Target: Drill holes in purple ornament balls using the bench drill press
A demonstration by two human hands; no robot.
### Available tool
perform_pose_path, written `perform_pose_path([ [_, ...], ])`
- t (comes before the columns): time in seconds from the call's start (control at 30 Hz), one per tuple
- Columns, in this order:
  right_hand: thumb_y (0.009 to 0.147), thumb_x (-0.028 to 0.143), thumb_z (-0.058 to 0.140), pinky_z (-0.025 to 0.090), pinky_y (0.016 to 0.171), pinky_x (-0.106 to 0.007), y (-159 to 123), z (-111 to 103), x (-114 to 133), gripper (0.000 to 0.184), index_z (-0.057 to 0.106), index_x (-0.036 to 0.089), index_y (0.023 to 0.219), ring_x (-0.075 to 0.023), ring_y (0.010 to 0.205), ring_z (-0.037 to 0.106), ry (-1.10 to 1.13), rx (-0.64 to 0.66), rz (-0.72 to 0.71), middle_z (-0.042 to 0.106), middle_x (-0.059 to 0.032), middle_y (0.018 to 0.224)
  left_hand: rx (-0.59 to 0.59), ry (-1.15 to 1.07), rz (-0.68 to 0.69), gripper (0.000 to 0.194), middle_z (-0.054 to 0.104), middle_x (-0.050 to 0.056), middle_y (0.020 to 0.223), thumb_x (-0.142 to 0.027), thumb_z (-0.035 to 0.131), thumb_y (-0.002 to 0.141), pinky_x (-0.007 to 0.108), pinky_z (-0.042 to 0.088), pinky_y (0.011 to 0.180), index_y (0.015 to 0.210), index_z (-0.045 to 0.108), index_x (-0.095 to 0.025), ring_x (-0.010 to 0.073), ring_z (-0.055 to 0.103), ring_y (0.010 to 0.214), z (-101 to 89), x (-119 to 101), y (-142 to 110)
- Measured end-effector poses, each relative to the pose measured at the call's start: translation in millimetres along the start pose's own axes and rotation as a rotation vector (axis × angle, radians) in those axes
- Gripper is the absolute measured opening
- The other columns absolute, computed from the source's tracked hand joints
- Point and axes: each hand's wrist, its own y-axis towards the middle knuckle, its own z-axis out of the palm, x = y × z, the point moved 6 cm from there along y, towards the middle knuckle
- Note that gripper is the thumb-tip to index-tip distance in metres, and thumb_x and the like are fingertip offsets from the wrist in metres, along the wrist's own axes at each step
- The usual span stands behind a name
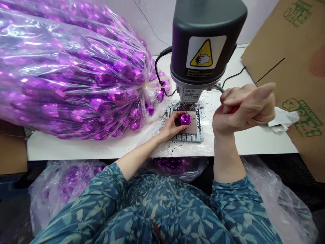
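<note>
Under the spindle of a dark grey drill press [203,20], my left hand [172,127] pinches a shiny purple faceted ball [185,119]. The ball rests on a flat brownish board [193,127], which lies on the slotted metal base [199,138]. Whether the drill tip touches the ball I cannot tell. My right hand [243,106] is raised at the right of the press, its fingers wrapped round the feed lever [219,87]. A bit of red on the grip shows between the fingers.
A big clear bag [76,74] of purple faceted balls, tied at its neck, fills the left of the white table [122,149]. Dark shavings surround the base. Cardboard boxes [291,67] and a crumpled white tissue [284,118] are at the right. More plastic bags [68,183] lie below the table edge.
</note>
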Motion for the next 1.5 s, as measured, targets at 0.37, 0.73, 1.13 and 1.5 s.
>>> perform_pose_path([
  [0.37,0.101,0.032,0.054,0.029,0.041,-0.015,-20.0,-15.0,-9.1,0.05,0.035,0.012,0.06,0.0022,0.038,0.029,0.12,0.016,-0.226,0.027,0.0063,0.043,0.02,-0.016,-0.032,0.068,0.071,0.016,0.135,-0.049,0.09,0.083,0.05,0.056,0.111,0.134,0.056,-0.019,0.0305,0.07,0.126,0.7,-4.2,-2.0],
  [0.73,0.078,0.065,0.064,0.025,0.046,-0.022,49.9,36.7,1.7,0.059,0.047,0.015,0.052,0.0004,0.039,0.034,-0.04,0.084,0.206,0.035,0.0058,0.044,-0.211,0.247,0.015,0.055,0.074,0.01,0.117,-0.04,0.09,0.084,0.042,0.062,0.094,0.123,0.059,-0.019,0.0252,0.074,0.108,-6.1,-37.2,-30.2],
  [1.13,0.091,0.051,0.058,0.026,0.05,-0.02,44.6,30.9,5.8,0.046,0.054,0.014,0.062,0.0042,0.047,0.044,-0.101,0.1,0.215,0.043,0.0061,0.054,0.235,0.781,0.591,0.041,0.074,0.017,0.129,-0.053,0.062,0.104,0.048,0.06,0.103,0.13,0.064,-0.021,0.0308,0.069,0.123,-15.0,-65.7,-121.2],
  [1.5,0.093,0.047,0.06,0.027,0.05,-0.022,41.9,27.3,3.6,0.045,0.053,0.015,0.062,0.0028,0.045,0.042,-0.083,0.057,0.219,0.042,0.0066,0.054,-0.245,0.937,-0.277,0.022,0.062,0.033,0.131,-0.032,0.075,0.093,0.063,0.051,0.103,0.098,0.067,-0.012,0.0501,0.057,0.132,-109.9,4.3,46.1],
])
